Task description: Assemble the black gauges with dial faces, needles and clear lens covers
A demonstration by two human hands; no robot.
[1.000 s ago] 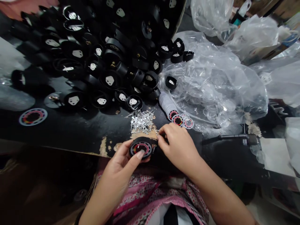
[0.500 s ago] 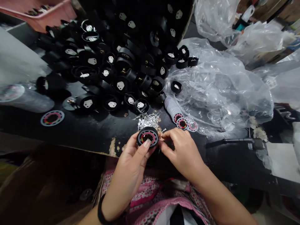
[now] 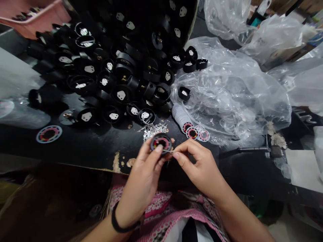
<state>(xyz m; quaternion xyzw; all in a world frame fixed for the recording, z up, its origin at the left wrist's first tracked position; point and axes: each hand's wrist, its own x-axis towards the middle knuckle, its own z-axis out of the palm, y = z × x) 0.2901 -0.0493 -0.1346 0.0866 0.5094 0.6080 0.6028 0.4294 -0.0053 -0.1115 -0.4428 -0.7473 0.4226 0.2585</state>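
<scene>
My left hand (image 3: 147, 168) holds a round black gauge (image 3: 165, 143) with a red and black dial face, its thumb lying on the dial. Between the thumb and forefinger of my right hand (image 3: 195, 161) is pinched a thin white needle (image 3: 168, 151), which reaches over the lower edge of the gauge. Just behind the gauge lies a pile of small white needles (image 3: 151, 132). To the right of that pile, a stack of dial discs (image 3: 180, 116) lies on its side, with a few loose dials (image 3: 192, 133) at its near end.
Many black gauge housings (image 3: 121, 94) cover the back left of the black table (image 3: 85, 153). Clear plastic bags (image 3: 227, 84) holding clear discs spread over the right. A single dial (image 3: 49, 134) lies at the left, a hammer-like tool (image 3: 254, 149) at the right, and a pink bin (image 3: 37, 22) behind.
The needle in my right hand now reaches over the gauge's face. The gauge has tilted a little in my left hand. The whole view has shifted slightly.
</scene>
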